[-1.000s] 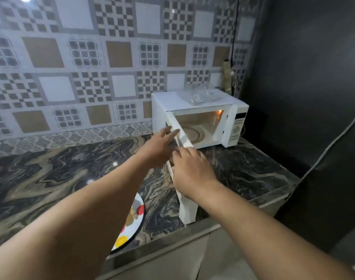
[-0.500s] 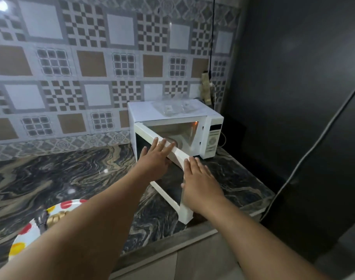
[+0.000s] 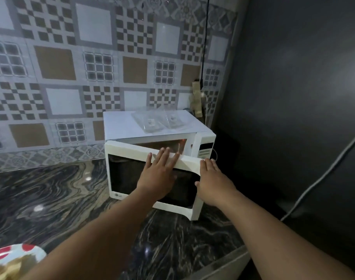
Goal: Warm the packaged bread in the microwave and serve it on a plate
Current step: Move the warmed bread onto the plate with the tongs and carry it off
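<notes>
Nearest, at bottom-left, a plate [image 3: 21,253] w/ red spots sat on the dark marbled counter [image 3: 51,199], holding pale brown food, blurred, poss. the bread. Further in, both hands lay flat w/ fingers spread, gripping nothing: left hand [image 3: 158,174] on the microwave door [image 3: 130,172] glass, right hand [image 3: 212,181] at the door's free edge. Door stood partly ajar on the white microwave [image 3: 120,126]. Clear plastic packaging [image 3: 158,120] lay on top, patterned tiles [image 3: 91,67] behind.
</notes>
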